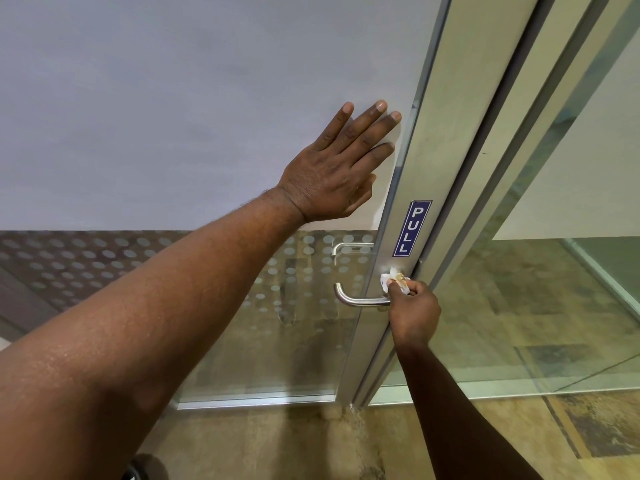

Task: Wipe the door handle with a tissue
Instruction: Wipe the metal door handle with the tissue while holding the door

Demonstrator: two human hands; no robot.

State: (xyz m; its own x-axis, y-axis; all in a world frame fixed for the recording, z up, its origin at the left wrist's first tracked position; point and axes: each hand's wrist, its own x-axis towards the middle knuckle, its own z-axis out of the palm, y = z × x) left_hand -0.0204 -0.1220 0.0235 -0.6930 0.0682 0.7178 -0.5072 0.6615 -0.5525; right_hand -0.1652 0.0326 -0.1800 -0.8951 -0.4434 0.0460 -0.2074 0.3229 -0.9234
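Observation:
A brushed-metal lever door handle [353,299] sticks out to the left from the aluminium door stile [446,140]. My right hand [414,313] is shut on a crumpled white tissue [389,278], pressing it against the stile at the handle's base, just under the blue PULL sign [412,228]. The handle's right end is hidden behind this hand. My left hand [337,171] lies flat with fingers spread on the frosted glass door panel [173,98], above and left of the handle, holding nothing.
A second handle [346,249] shows through the dotted glass on the far side. Right of the stile stand the door frame [540,109] and a fixed glass panel [554,306]. Mottled brown floor tiles [294,445] lie below. A dark shoe tip [138,469] shows at the bottom edge.

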